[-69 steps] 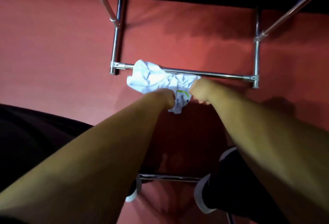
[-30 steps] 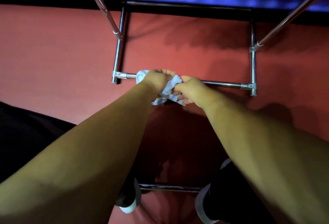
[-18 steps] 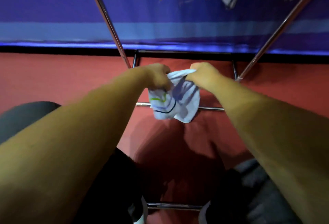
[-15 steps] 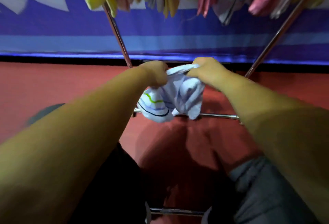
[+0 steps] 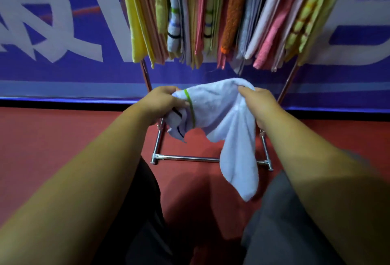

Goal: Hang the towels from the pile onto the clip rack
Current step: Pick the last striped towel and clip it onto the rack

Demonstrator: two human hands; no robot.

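Fingers of left hand [image 5: 162,104], right hand [image 5: 256,101] pinch the towel [image 5: 219,113], forearms [image 5: 101,159] outstretched, seemingly level.

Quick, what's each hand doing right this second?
Left hand: grips the striped end of the pale blue towel.
Right hand: pinches the same towel's top edge.
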